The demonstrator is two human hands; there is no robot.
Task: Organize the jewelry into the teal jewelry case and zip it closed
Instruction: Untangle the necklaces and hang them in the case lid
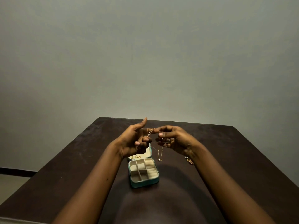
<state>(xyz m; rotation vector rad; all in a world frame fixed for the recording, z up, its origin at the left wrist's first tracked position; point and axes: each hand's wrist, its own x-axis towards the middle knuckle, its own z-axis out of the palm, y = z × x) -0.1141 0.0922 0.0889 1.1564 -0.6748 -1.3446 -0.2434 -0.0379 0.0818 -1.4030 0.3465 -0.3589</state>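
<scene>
The teal jewelry case (157, 179) lies open on the dark table, its cream compartments showing. Its lid (149, 152) stands up behind, with small gold pieces (136, 157) at its base. Above the lid, both hands hold a thin gold necklace (160, 151) that hangs down with a pearl at its bottom, to the right of the lid. My left hand (135, 141) pinches the chain near its top, index finger pointing up. My right hand (171, 139) pinches the chain between thumb and fingers. A gold earring (189, 160) lies on the table under my right wrist.
The dark brown table (226, 159) reaches to a plain grey wall. Its far edge lies just beyond the hands, and its left edge drops off to a pale floor at the lower left.
</scene>
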